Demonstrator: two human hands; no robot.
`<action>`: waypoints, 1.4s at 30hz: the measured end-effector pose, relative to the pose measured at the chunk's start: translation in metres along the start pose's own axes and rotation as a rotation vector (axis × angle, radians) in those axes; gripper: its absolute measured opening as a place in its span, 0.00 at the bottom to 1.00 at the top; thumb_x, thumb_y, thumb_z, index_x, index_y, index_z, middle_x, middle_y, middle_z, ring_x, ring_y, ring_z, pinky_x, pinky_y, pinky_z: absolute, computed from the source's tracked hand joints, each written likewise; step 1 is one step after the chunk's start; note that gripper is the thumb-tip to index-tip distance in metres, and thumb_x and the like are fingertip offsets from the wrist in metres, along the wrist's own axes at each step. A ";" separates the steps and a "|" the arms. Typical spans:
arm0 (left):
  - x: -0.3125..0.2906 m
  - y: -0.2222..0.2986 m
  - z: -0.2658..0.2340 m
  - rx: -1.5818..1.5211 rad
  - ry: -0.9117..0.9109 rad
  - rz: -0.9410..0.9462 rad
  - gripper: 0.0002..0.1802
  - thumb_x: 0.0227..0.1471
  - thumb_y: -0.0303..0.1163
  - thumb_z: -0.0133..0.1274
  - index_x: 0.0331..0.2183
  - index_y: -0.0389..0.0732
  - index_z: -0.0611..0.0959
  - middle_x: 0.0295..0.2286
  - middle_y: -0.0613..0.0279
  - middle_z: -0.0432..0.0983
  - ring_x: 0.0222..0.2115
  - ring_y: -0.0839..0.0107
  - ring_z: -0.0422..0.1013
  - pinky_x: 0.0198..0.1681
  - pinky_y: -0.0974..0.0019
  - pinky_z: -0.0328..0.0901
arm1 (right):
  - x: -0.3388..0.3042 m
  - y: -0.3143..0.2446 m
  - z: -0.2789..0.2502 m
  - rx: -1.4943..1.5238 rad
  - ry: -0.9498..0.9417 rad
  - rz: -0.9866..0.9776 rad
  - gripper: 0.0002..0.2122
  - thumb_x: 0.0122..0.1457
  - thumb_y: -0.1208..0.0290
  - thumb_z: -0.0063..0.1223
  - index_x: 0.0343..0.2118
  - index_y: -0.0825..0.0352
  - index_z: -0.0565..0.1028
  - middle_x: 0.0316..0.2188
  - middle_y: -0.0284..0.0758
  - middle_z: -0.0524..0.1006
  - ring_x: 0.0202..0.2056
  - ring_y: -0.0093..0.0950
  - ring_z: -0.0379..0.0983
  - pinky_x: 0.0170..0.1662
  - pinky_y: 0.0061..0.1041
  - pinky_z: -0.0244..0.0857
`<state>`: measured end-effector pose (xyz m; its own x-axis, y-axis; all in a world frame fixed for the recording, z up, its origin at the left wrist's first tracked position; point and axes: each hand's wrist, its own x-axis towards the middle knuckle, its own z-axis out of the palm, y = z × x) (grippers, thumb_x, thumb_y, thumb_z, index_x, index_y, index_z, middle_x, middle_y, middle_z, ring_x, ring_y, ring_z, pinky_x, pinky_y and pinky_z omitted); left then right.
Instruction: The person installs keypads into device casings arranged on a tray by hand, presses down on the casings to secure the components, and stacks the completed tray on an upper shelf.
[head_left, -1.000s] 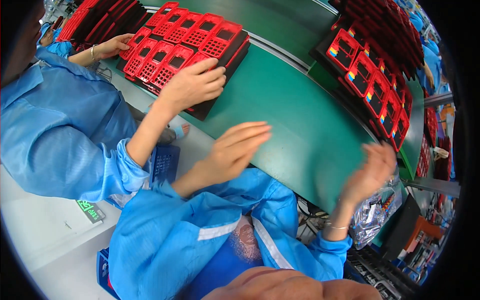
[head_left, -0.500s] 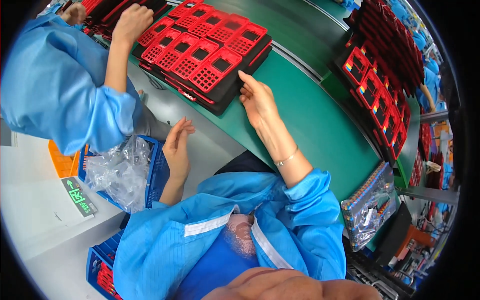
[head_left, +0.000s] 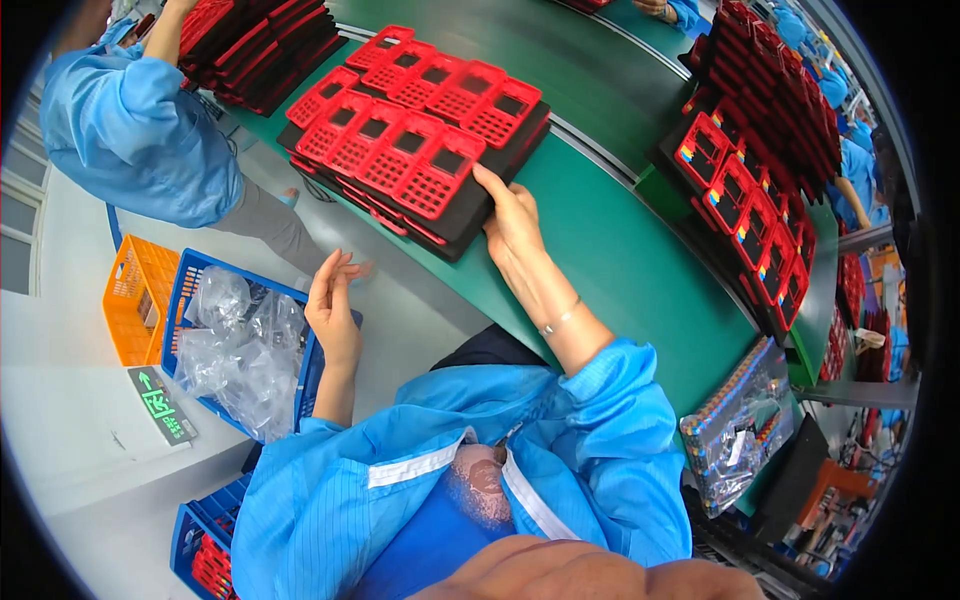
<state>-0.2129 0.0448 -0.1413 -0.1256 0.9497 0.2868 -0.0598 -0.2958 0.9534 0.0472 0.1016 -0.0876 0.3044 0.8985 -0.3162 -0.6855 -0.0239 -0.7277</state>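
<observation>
The right hand (head_left: 512, 215) lay flat, fingers spread against the near edge of the black tray (head_left: 470, 215) of red keypad units (head_left: 420, 135), touching it without a closed grip. That tray sat on the green worktop (head_left: 620, 270). The left hand (head_left: 333, 300) hung open and empty, fingers up, off the worktop above a blue crate (head_left: 195, 275) of clear plastic bags (head_left: 240, 345). Beside it stood an orange crate (head_left: 135, 300).
</observation>
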 end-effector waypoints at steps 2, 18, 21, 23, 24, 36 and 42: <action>-0.002 0.003 0.003 -0.006 0.037 0.007 0.18 0.68 0.23 0.46 0.56 0.33 0.79 0.48 0.53 0.79 0.45 0.69 0.76 0.53 0.64 0.71 | -0.015 -0.008 -0.026 -0.024 0.031 0.007 0.29 0.57 0.66 0.71 0.54 0.79 0.69 0.52 0.46 0.78 0.55 0.37 0.75 0.61 0.38 0.66; 0.035 0.026 0.106 -0.369 -0.581 -0.277 0.34 0.74 0.46 0.32 0.69 0.31 0.57 0.67 0.38 0.56 0.66 0.48 0.59 0.70 0.49 0.56 | -0.284 -0.111 -0.208 -0.151 0.592 -0.139 0.23 0.66 0.63 0.60 0.56 0.75 0.72 0.51 0.40 0.80 0.49 0.26 0.78 0.54 0.25 0.71; 0.034 0.019 0.128 -0.423 -0.735 -0.458 0.38 0.73 0.52 0.31 0.69 0.31 0.57 0.67 0.43 0.57 0.66 0.55 0.60 0.69 0.53 0.57 | -0.309 -0.103 -0.230 -0.636 0.605 -0.228 0.29 0.68 0.62 0.58 0.65 0.78 0.65 0.53 0.46 0.80 0.52 0.26 0.76 0.53 0.24 0.70; 0.032 0.012 0.131 -0.464 -0.784 -0.536 0.38 0.73 0.53 0.31 0.69 0.32 0.57 0.66 0.48 0.60 0.66 0.61 0.61 0.68 0.56 0.58 | -0.324 -0.121 -0.219 -0.961 0.636 -0.271 0.23 0.68 0.66 0.58 0.60 0.76 0.72 0.47 0.45 0.83 0.48 0.25 0.78 0.50 0.25 0.71; 0.031 0.011 0.130 -0.466 -0.797 -0.542 0.38 0.73 0.53 0.31 0.69 0.32 0.57 0.66 0.48 0.60 0.66 0.61 0.61 0.68 0.56 0.58 | -0.331 -0.135 -0.219 -1.034 0.711 -0.329 0.16 0.68 0.68 0.57 0.54 0.73 0.79 0.42 0.39 0.85 0.43 0.22 0.78 0.46 0.27 0.73; 0.023 0.024 0.128 -0.352 -0.599 -0.434 0.33 0.74 0.46 0.31 0.68 0.31 0.60 0.64 0.45 0.63 0.63 0.60 0.65 0.65 0.56 0.63 | -0.318 -0.238 -0.448 -2.021 1.053 -0.409 0.24 0.60 0.84 0.49 0.61 0.78 0.67 0.61 0.58 0.69 0.62 0.54 0.66 0.65 0.43 0.62; 0.018 0.029 0.125 -0.279 -0.540 -0.395 0.32 0.73 0.42 0.36 0.68 0.31 0.61 0.64 0.43 0.63 0.63 0.60 0.65 0.65 0.57 0.63 | -0.286 -0.256 -0.449 -2.184 0.950 -0.554 0.28 0.59 0.83 0.51 0.64 0.78 0.62 0.64 0.57 0.66 0.64 0.52 0.64 0.67 0.42 0.59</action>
<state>-0.0929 0.0667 -0.0971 0.4602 0.8878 0.0014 -0.2590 0.1327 0.9567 0.4320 -0.3461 -0.0841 0.6438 0.6431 0.4147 0.6824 -0.7277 0.0692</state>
